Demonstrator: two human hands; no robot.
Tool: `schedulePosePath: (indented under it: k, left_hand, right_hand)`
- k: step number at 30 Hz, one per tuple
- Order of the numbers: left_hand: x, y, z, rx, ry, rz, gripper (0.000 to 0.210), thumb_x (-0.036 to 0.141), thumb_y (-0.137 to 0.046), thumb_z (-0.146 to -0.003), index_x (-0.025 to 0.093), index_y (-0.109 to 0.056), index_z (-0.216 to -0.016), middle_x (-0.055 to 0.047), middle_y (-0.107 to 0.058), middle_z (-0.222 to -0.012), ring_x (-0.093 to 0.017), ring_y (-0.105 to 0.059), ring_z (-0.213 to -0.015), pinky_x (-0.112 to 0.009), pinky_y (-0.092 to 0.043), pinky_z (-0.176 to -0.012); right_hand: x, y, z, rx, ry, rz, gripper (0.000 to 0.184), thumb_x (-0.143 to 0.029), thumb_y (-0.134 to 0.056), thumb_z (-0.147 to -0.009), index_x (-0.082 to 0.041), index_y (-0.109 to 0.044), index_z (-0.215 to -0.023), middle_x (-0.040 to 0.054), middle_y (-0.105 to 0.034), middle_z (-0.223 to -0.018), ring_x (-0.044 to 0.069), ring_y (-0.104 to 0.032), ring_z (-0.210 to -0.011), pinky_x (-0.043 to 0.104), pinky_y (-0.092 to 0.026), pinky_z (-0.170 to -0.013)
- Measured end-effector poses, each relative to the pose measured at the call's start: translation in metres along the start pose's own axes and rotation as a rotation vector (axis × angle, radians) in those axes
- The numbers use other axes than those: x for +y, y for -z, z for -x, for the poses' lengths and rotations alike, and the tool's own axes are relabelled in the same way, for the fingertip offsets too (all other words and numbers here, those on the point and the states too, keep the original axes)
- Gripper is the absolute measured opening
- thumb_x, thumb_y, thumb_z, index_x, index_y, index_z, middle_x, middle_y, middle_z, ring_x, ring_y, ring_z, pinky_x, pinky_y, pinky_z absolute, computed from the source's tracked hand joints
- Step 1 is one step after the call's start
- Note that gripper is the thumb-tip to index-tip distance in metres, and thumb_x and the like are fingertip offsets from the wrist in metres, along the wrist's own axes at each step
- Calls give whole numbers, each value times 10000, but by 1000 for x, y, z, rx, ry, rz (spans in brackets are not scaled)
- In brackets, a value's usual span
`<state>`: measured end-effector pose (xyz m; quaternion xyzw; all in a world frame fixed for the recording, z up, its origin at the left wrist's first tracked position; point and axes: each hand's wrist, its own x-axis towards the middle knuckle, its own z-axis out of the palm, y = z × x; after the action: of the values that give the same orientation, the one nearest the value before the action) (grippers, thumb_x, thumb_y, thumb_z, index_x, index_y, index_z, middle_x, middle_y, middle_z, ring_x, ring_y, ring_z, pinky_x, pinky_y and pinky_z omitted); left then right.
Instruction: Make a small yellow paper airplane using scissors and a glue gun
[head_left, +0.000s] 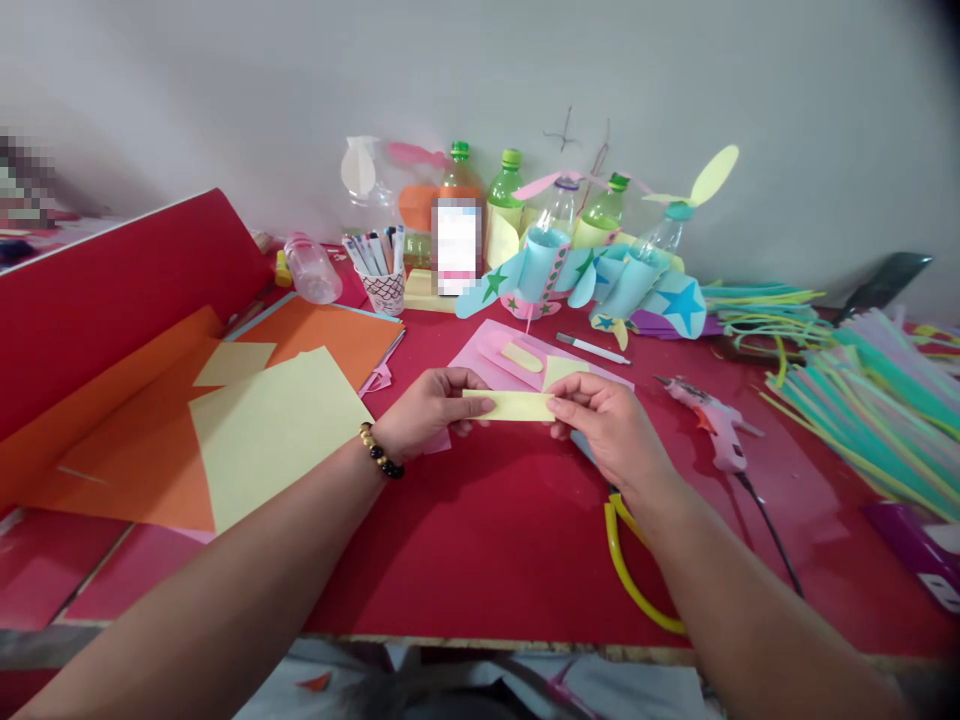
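Observation:
A pale yellow paper strip [517, 405] is held level above the red table. My left hand [439, 408], with a beaded bracelet at the wrist, pinches its left end. At the other end, the thumb and fingers of my right hand [600, 410] grip it. Behind the strip lie pink paper sheets [476, 350] and a small yellow rounded cutout [523, 357]. Yellow-handled scissors [616, 545] rest partly hidden under my right hand and forearm. A white marker [592, 348] lies just beyond that hand.
Orange sheets [142, 440] and a yellow sheet [277, 430] spread at left. Plastic-bottle planes with blue paper wings [547, 270] stand at the back, beside a cup of markers [381, 285] and a phone [457, 245]. A pink glue gun [716, 425] and pipe cleaners [892, 400] are at right.

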<state>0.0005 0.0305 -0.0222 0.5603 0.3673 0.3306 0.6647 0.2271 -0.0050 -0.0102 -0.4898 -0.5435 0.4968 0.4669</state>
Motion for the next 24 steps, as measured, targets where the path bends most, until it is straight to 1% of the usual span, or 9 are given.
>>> schedulePosePath:
  k: [3,5,9,11,15,20,24]
  left_hand:
    - [0,0,0,0,-23,30,228,290,-724,-740,116,-592,-808,-16,-638,-681,-54,-523,-500,-176,-421,-505]
    - [-1,0,1,8,-35,47,217,276,-721,-743,118,-581,-791,-23,-653,-691,-57,-540,-510,-176,-427,-515]
    - [-2,-1,1,45,-50,82,211,254,-725,-738,125,-564,-781,-9,-651,-656,-50,-537,-496,-157,-413,-501]
    - [-1,-2,1,52,-44,110,213,244,-726,-734,133,-555,-794,-4,-653,-641,-51,-534,-486,-153,-414,-494]
    - [0,-4,2,69,-43,188,204,226,-711,-744,151,-542,-830,-4,-666,-648,-57,-540,-481,-152,-431,-495]
    - [2,-6,3,89,-43,276,154,190,-695,-743,139,-560,-796,-18,-677,-665,-67,-566,-490,-159,-460,-511]
    - [3,-6,5,81,-41,318,111,168,-667,-749,130,-566,-775,-50,-699,-697,-90,-600,-504,-186,-486,-537]
  right_hand:
    - [0,0,-1,47,1,-30,107,-248,-688,-752,-164,-647,-804,-33,-601,-571,86,-571,-494,200,-462,-508]
    - [0,0,-1,52,-4,-62,116,-243,-697,-743,-166,-647,-813,-35,-608,-569,88,-579,-496,200,-469,-514]
    - [1,0,-1,-34,-47,-114,158,-241,-701,-740,-172,-643,-871,-3,-679,-632,108,-608,-511,223,-494,-530]
    - [0,0,-1,-46,-54,-131,155,-230,-696,-743,-170,-646,-878,10,-695,-634,109,-606,-500,222,-494,-524]
    - [0,-1,0,-20,-73,-201,137,-197,-704,-725,-168,-676,-856,13,-697,-609,103,-599,-488,206,-483,-506]
    - [1,-1,-2,19,-107,-306,107,-152,-708,-688,-169,-712,-794,27,-703,-603,109,-611,-491,206,-481,-507]
    - [1,0,-2,38,-122,-368,85,-124,-690,-666,-174,-715,-731,27,-696,-575,111,-608,-475,201,-474,-490]
